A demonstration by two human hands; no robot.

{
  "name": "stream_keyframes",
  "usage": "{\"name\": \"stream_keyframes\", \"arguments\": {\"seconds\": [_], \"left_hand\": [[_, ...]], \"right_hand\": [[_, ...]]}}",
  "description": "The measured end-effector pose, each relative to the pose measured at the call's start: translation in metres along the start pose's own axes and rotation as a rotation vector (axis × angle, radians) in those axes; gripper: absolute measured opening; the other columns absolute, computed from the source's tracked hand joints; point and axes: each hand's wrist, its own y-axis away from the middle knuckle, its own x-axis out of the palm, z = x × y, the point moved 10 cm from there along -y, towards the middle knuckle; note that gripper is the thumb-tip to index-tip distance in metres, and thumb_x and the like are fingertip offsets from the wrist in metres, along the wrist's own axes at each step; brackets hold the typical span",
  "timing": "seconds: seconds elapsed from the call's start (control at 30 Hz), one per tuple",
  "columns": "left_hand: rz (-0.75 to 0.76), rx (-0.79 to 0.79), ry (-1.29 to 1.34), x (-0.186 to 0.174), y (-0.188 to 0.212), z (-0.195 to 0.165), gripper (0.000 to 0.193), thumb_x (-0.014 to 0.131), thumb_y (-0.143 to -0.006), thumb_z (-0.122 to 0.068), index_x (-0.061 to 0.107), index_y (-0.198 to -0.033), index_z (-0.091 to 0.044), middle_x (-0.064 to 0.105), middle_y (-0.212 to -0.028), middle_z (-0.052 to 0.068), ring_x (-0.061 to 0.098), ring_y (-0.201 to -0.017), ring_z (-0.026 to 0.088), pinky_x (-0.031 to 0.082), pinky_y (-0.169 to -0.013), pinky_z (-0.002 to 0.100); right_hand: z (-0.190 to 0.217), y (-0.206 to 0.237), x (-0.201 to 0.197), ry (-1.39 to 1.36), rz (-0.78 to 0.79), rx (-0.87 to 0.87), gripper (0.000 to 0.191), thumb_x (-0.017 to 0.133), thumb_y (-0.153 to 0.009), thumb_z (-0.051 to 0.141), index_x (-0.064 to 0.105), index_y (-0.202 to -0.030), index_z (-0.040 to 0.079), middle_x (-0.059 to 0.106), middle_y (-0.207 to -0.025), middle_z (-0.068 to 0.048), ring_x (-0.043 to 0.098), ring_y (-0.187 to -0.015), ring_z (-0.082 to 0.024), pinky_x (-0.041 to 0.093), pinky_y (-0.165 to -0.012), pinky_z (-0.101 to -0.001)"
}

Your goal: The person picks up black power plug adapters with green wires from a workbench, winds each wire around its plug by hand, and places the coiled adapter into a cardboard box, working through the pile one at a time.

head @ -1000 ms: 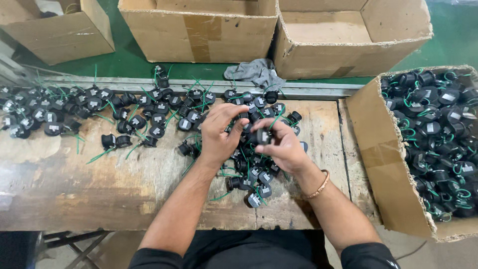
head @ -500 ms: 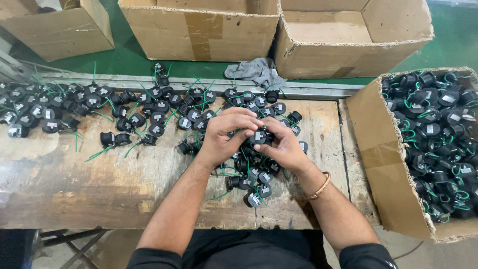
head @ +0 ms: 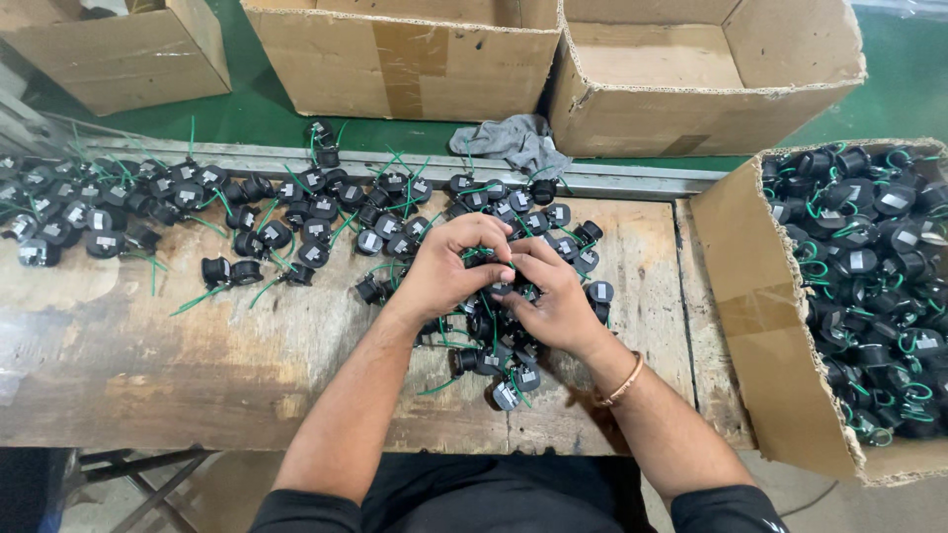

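Note:
Both hands meet over a heap of small black round parts with green wires (head: 499, 350) on a worn wooden bench (head: 148, 365). My left hand (head: 444, 266) and my right hand (head: 553, 301) pinch one black part (head: 502, 279) between their fingertips; the fingers hide most of it. A bangle sits on my right wrist (head: 622, 383). More of the same parts spread in a band across the far side of the bench (head: 286, 212), several with white labels facing up.
A cardboard box (head: 765, 326) full of the same black parts stands at the bench's right end. Three cardboard boxes sit on the green floor beyond the bench (head: 691, 89). A grey rag (head: 513, 141) lies on the metal rail at the far edge.
My left hand came off the pile and joined the right hand. Both now close around one part, held slightly nearer to me.

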Motion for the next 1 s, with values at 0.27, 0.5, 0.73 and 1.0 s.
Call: {"name": "stream_keyframes", "arguments": {"seconds": [0.27, 0.5, 0.73, 1.0], "left_hand": [[-0.038, 0.024, -0.016, 0.000, 0.000, 0.001, 0.021, 0.081, -0.079, 0.005, 0.074, -0.095, -0.006, 0.072, -0.106, 0.007, 0.067, -0.115, 0.021, 0.053, -0.101, 0.035], [-0.115, 0.106, -0.387, -0.022, -0.004, -0.034, 0.024, 0.087, -0.079, -0.013, 0.074, -0.099, -0.006, 0.073, -0.105, 0.007, 0.069, -0.105, 0.024, 0.053, -0.093, 0.036], [-0.025, -0.165, -0.746, -0.016, -0.002, -0.016, 0.032, 0.091, -0.074, -0.029, 0.077, -0.094, -0.009, 0.075, -0.087, 0.010, 0.070, -0.077, 0.029, 0.053, -0.065, 0.042], [0.049, -0.292, -0.180, -0.005, 0.004, 0.027, 0.011, 0.076, -0.088, -0.007, 0.080, -0.098, -0.006, 0.079, -0.079, 0.006, 0.072, -0.071, 0.012, 0.058, -0.065, 0.026]], "right_hand": [[-0.008, 0.000, -0.009, -0.004, -0.080, 0.031, 0.041, 0.083, -0.074, 0.000, 0.066, -0.111, 0.000, 0.066, -0.112, -0.014, 0.067, -0.103, -0.027, 0.054, -0.089, -0.0339], [-0.043, 0.012, -0.013, -0.503, -0.178, 0.129, 0.042, 0.077, -0.086, -0.001, 0.060, -0.125, 0.002, 0.058, -0.125, -0.009, 0.058, -0.114, -0.020, 0.052, -0.100, -0.0335], [-0.071, 0.016, -0.008, -1.041, -0.260, 0.240, 0.049, 0.065, -0.098, -0.003, 0.045, -0.140, 0.009, 0.056, -0.129, -0.009, 0.060, -0.122, -0.020, 0.058, -0.103, -0.0439], [-0.070, 0.015, -0.011, -0.922, -0.278, 0.366, 0.066, 0.066, -0.093, -0.002, 0.038, -0.151, 0.013, 0.052, -0.120, -0.005, 0.060, -0.113, -0.018, 0.061, -0.093, -0.0396]]}}
